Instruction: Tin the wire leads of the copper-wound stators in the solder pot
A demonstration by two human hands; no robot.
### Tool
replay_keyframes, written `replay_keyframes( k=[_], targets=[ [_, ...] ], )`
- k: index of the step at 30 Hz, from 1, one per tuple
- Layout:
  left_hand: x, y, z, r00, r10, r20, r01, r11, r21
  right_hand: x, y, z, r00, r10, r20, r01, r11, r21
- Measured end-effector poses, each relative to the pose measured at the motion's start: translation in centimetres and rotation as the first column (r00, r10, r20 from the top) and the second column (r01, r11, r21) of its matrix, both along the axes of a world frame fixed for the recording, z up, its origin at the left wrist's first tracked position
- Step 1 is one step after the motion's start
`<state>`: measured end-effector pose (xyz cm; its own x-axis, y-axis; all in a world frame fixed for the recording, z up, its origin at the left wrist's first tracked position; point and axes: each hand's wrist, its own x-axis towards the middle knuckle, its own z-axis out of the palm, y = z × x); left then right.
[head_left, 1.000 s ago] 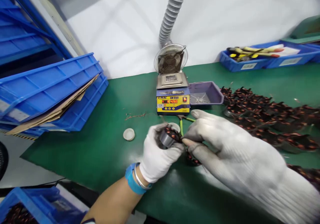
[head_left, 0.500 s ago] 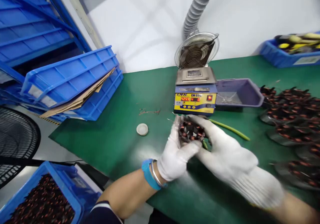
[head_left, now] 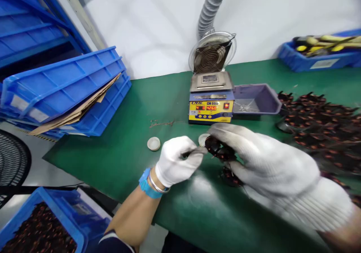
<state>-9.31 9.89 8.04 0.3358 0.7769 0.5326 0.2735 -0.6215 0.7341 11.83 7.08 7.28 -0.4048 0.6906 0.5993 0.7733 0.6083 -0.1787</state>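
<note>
The green worktop (head_left: 118, 178) spreads beneath both grips, with a stack of ribbed blue plastic crates (head_left: 64, 80) well off to the left grip's left. Beyond the two grips stands a squat yellow-and-blue unit with a red digital display (head_left: 211, 110). A purple plastic tray (head_left: 265, 100) adjoins it, on the far side of the right grip. Rows of black parts wound with copper (head_left: 329, 136) lie beyond the right grip and to its right.

The white-gloved right hand (head_left: 270, 166) is closed on a round black part with copper windings (head_left: 222, 151), its fingers over the top and the thumb below. That makes the right grip the nearer one, in contact with the part, which lies at its left, at the fingertips. The part looks tilted, but blur and the fingers hide how its axis runs.

The white-gloved left hand (head_left: 176, 162) has thumb and forefinger pinched together, pointing right, just beside the part's left edge; whether they pinch a fine wire, I cannot tell. Another copper-wound part (head_left: 232, 178) sits just below the right thumb. One small pale round dish (head_left: 153, 144) is left of the left grip, and a second one (head_left: 203, 139) is just beyond its fingertips.
</note>
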Motion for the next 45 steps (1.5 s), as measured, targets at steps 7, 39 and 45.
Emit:
replay_keyframes(
  k=[7,39,45],
  targets=[
    [1.2,-0.7,-0.4,0.978,-0.031,0.208,0.139,0.836,-0.53,0.5,0.1,0.4,0.996,-0.078,0.044,0.075,0.994,0.076],
    [4.1,-1.1,-5.8,0.886,-0.347,-0.308,0.255,0.919,-0.3,-1.0,7.9,2.3,0.761,0.027,0.649,0.531,0.549,-0.645],
    [4.5,-2.5,-5.4,0.86,-0.367,-0.354,0.332,0.93,-0.157,0.9,8.5,1.4,0.801,0.038,0.597,0.465,0.589,-0.661]
  ],
)
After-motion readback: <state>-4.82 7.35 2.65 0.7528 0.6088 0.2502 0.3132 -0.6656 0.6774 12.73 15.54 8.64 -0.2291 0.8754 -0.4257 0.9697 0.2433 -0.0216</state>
